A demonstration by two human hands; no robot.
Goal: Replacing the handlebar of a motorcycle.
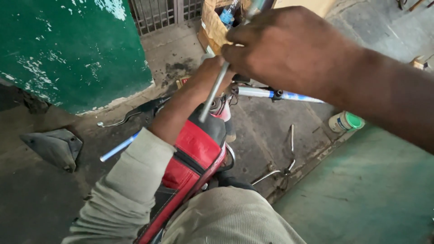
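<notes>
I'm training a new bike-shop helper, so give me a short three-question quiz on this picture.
1. True or false: the right hand grips a long grey metal rod.
2. Which lies on the concrete floor beside the green painted wall? A) white tub with green lid B) yellow bucket C) coiled hose
3. What colour is the padded bicycle saddle?

Key: 1 true; 2 A; 3 red and black.

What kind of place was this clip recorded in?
Probably a roadside bicycle repair spot: the right hand works a metal rod over a bicycle's handlebar, with a cross-shaped wrench on the stained concrete floor.
</notes>
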